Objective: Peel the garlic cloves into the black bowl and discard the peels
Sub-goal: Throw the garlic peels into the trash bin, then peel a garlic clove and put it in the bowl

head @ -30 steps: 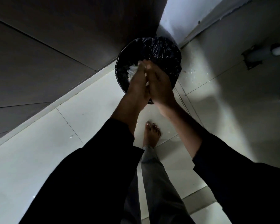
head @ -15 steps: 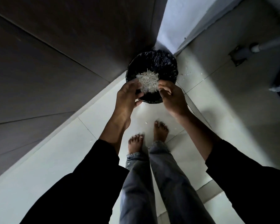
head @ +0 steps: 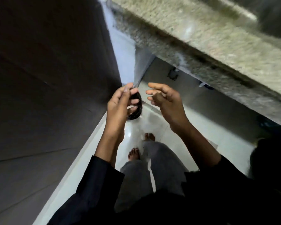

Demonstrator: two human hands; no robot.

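The task's things barely show from here. No garlic cloves, no black bowl and no loose peels are in view; the only related item I can pick out is the dark bin (head: 135, 111) on the floor, mostly hidden behind my left hand (head: 118, 108), lined with what looks like a black bag. Whether peels lie inside I cannot tell, as its opening is covered.

My left hand is raised above the bin with its fingers (head: 134, 101) loosely curled and nothing between them that I can see. My right hand (head: 166, 103) hangs just beside it, apart from it, fingers relaxed and spread, also empty.

I judge this to be the discard step, at or near its end: both hands are bare over the bin.

Below are the pale floor tiles (head: 169, 125), my bare feet and grey trousers. A speckled stone surface (head: 201, 38) runs across the upper right, blurred.

The next move, as I read it, calls for turning to that surface, where the bowl and cloves presumably sit, and checking for stray peels.
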